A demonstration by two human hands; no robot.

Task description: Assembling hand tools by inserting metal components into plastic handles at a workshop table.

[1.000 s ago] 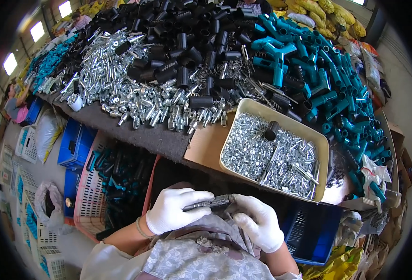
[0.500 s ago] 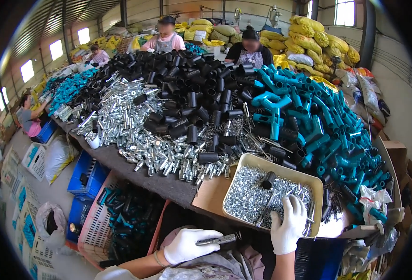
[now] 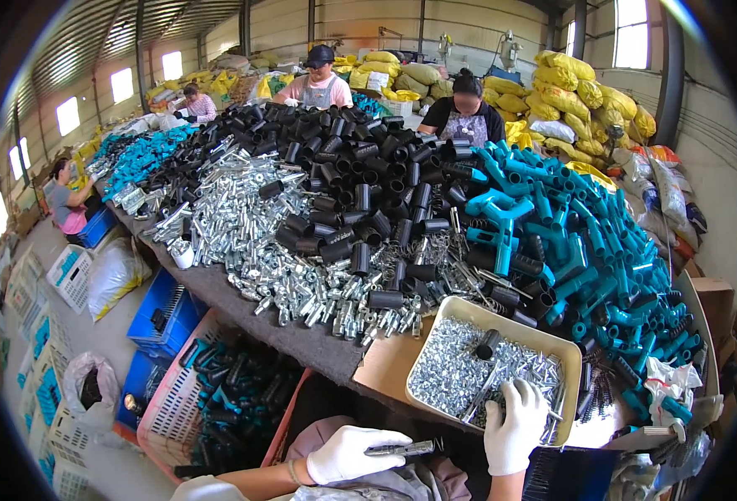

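Note:
Gloved in white, my left hand (image 3: pixel 356 455) is closed around a silvery metal cylinder (image 3: pixel 406 449), held low in front of my body. A thin dark spring (image 3: pixel 439 444) shows at the cylinder's far end. My right hand (image 3: pixel 512 427), also in a white glove, reaches over the near right part of a cream tray (image 3: pixel 414 392). Its thumb and fingers are apart, and the fingertips touch or hover just above the contents. Small silvery metal parts (image 3: pixel 448 367) fill the tray, with long pins (image 3: pixel 555 405) on its right side. A black sleeve (image 3: pixel 489 344) lies on them.
Heaped on the table are silvery fittings (image 3: pixel 243 225), black sleeves (image 3: pixel 335 150) and teal tool bodies (image 3: pixel 585 225). Below the left edge stand a pink basket (image 3: pixel 168 397) of teal-and-black parts and a blue crate (image 3: pixel 164 313). Several people work around the far side.
The view has shifted, so the scene sits slightly lower and further right. Both hands stay nearly where they were, the left still on the metal cylinder, the right still at the tray.

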